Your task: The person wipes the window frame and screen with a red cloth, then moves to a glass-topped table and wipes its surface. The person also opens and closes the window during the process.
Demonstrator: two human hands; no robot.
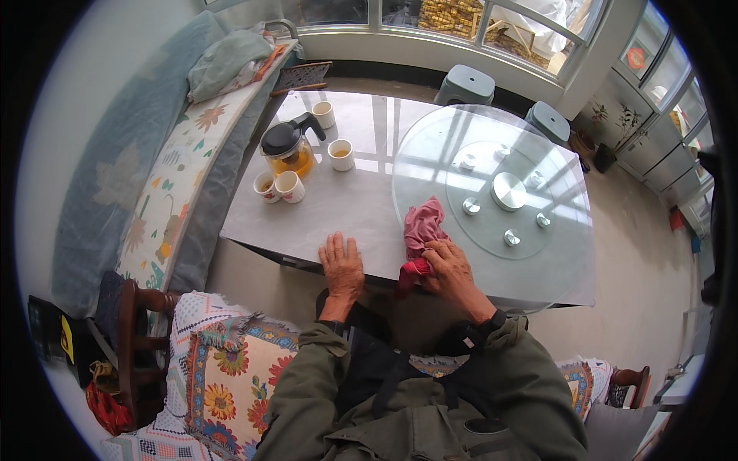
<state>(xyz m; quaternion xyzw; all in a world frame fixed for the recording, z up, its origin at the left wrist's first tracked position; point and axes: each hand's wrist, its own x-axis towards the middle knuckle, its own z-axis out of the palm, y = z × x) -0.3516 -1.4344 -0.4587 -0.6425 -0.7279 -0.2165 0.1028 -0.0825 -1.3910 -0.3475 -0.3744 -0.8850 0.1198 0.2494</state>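
Observation:
My right hand (448, 266) grips a crumpled cloth (425, 226), pink in its upper part and red below, at the near edge of the table (369, 213). Part of that cloth lies against the rim of a round glass turntable (421, 155), and its red end hangs by the table edge. My left hand (342, 268) rests palm down on the grey tabletop, fingers slightly apart and holding nothing. Beyond it stand a glass teapot (293, 164) with a black lid and amber liquid, a cup of tea (341, 155) and several more white cups (289, 187).
A padded bench (179, 167) runs along the left side. Two grey plastic stools (466, 83) stand behind the table, with a folding stool (301, 78) at the far left corner. Below me is a wooden seat with a floral cover (230, 380). Potted plants (605, 152) stand at right.

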